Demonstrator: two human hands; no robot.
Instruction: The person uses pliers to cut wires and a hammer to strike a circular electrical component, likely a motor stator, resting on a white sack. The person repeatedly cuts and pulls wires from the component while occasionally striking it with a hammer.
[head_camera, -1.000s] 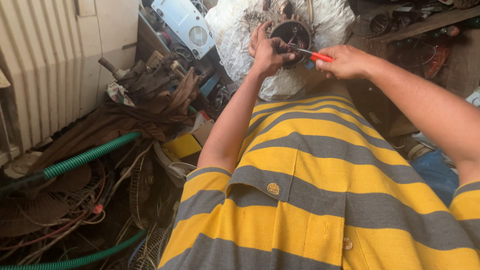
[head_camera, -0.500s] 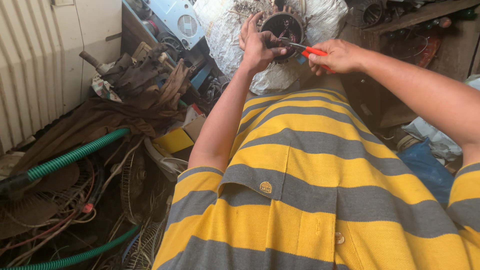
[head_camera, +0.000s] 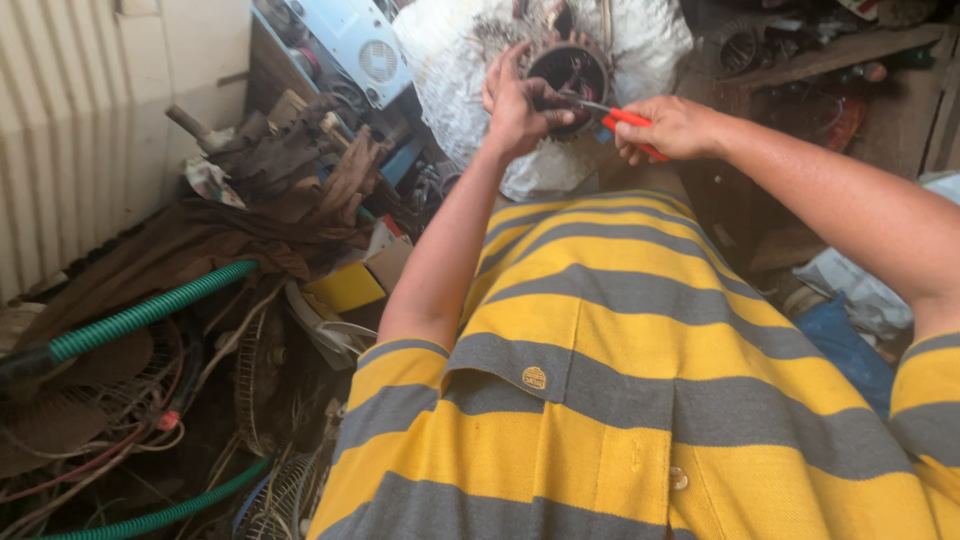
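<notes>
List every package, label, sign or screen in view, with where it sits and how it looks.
Yellow box: flat, rectangular, in the junk pile left of the left hand's forearm, beside brown cardboard.
Shirt badge: small, round, yellow, on the grey stripe of the striped shirt.
White sack: crumpled, at top, behind the round motor part.
No signs or screens show.

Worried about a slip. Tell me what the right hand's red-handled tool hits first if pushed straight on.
Probably the round motor stator: the tool's tip in the right hand points into it, close to the left hand's fingers.
</notes>
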